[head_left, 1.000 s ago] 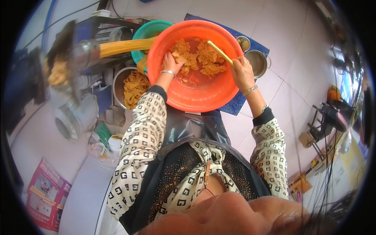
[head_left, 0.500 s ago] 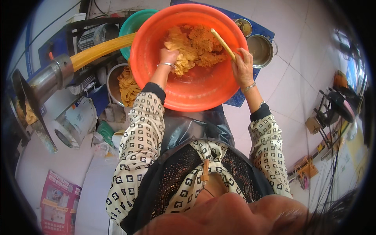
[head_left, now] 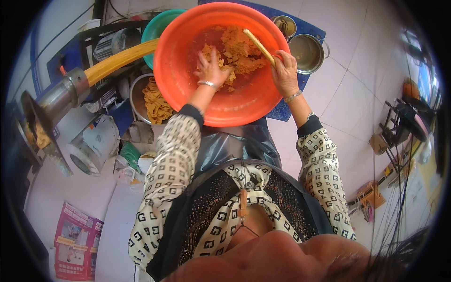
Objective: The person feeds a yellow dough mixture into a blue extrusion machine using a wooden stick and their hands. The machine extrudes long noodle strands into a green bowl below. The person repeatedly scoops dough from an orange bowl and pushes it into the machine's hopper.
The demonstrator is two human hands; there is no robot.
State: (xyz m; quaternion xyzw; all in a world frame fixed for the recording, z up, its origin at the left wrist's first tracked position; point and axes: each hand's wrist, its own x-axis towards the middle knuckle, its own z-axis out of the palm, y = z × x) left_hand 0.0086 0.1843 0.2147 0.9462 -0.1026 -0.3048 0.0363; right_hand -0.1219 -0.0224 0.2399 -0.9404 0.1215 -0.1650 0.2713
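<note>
An orange-red basin [head_left: 225, 113] stands in front of me, with crumbly orange-yellow dough [head_left: 242, 47] heaped toward its far side. My left hand [head_left: 212, 73] is inside it, fingers spread over the near left part of the dough; the palm's underside is hidden. At the basin's right side, my right hand [head_left: 285, 75] is closed round the lower end of a pale wooden stick [head_left: 257, 45]. The stick slants up and left over the dough. Whether that hand also touches the rim, I cannot tell.
A yellow dough strip [head_left: 120, 57] runs from a metal machine nozzle [head_left: 68, 91] toward the basin. Folded strips [head_left: 157, 103] fill a metal pot beside a green basin [head_left: 152, 33]. On the right, a handled pot [head_left: 307, 56] and a small tin [head_left: 286, 23] stand on a blue board [head_left: 300, 84].
My left hand has gone from gripping the dough to lying spread out, slightly farther right. The stick and my right hand have shifted a little left and up, as the view moved slightly.
</note>
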